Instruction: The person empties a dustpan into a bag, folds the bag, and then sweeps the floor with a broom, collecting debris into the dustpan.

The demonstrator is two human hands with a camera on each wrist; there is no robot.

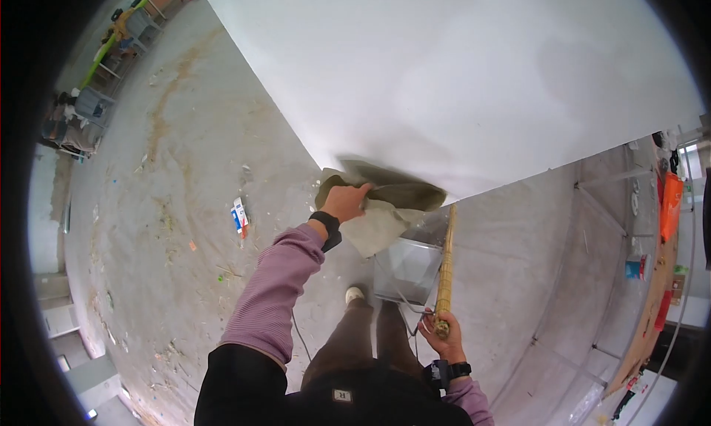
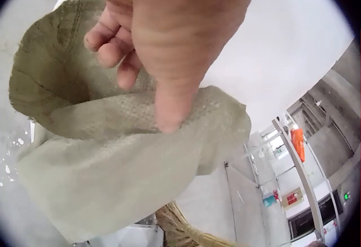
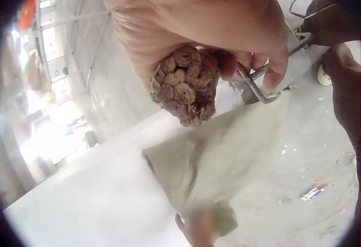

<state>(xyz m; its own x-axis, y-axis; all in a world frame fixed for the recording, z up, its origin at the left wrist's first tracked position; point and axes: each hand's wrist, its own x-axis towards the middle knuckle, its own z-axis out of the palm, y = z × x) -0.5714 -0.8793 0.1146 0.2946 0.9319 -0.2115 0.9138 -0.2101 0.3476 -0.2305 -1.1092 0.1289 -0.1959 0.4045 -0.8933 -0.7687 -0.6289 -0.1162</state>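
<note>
My left hand (image 1: 345, 202) grips an olive-green woven sack (image 1: 379, 230) by its rim, thumb on the outer side. In the left wrist view the mouth of the sack (image 2: 124, 162) gapes, and the other fingers reach inside it. Low on the right, my right hand (image 1: 446, 342) holds a straw broom (image 1: 445, 278) by its bundled handle. The same hand's fingers hook round the bent metal handle (image 3: 258, 92) of a grey dustpan (image 1: 407, 269), which hangs near my legs. The bristles (image 2: 176, 224) show below the sack in the left wrist view.
A large white tabletop (image 1: 444, 71) spreads in front, its near corner beside the sack. On the littered concrete floor (image 1: 185, 152) lies a small white and blue box (image 1: 238, 217). Grey chairs (image 1: 94, 104) stand far left; an orange bag (image 1: 671, 204) hangs at a rack on the right.
</note>
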